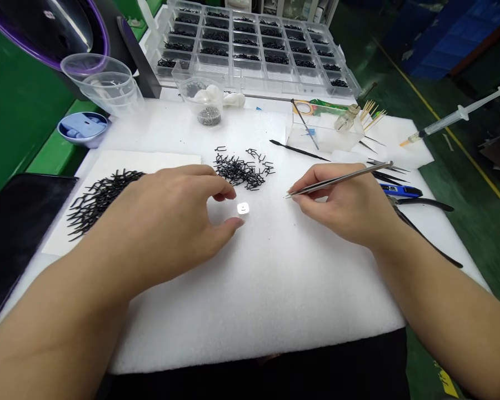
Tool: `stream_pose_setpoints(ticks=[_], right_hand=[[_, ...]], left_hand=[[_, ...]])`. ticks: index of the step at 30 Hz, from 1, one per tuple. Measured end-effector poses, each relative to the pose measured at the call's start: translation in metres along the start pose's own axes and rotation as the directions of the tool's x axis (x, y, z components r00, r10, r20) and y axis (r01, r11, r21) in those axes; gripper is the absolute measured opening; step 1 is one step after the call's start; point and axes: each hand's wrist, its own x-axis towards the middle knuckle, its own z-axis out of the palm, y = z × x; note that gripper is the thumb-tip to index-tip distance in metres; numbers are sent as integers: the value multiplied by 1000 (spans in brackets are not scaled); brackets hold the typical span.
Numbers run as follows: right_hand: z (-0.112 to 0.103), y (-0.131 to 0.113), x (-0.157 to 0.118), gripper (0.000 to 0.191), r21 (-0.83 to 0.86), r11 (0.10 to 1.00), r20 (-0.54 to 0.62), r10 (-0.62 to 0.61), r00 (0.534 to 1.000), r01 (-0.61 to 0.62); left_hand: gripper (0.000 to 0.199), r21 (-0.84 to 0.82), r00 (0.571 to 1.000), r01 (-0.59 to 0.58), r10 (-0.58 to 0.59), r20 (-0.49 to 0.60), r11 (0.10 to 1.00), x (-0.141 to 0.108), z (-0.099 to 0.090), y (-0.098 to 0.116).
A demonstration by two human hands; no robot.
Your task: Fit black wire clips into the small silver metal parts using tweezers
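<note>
On the white foam surface (250, 289) sits a small white block (243, 209) with tiny dark marks on top. My left hand (179, 211) is beside it, thumb and fingers apart, with the block just off the fingertips. Metal tweezers (341, 180) are pinched in my right hand (341, 203), their tips pointing left toward the block but apart from it. Just beyond the block lies a loose pile of small black bent pieces (241, 171). A larger heap of longer black pieces (104, 200) rests on a white sheet (162, 158), partly behind my left hand.
A clear compartment box (250, 69) of black pieces stands at the back. Plastic cups (108, 83) are at the back left. A clear acrylic block (325, 136), a syringe (454, 118), a blue-handled tool (402, 190) and pliers (429, 204) lie to the right. A dark screen-like slab (20, 233) is at left.
</note>
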Motion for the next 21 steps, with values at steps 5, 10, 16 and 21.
stream_pose_setpoints(ticks=[5,10,16,21], right_hand=[[2,2,-1,14,10,1000,9,0,1000,0],[3,4,0,13,20,1000,11,-10,1000,10],[3,2,0,13,18,1000,12,4,1000,-4],[2,1,-1,11,1,1000,19,21,1000,-21]], left_hand=[[23,-90,999,20,-15,48,996,4,6,4],[18,-125,1000,18,-17,11,992,5,8,3],[17,-209,996,92,-91,12,974,5,7,11],[14,-322,981,192,-175,81,927,3,2,17]])
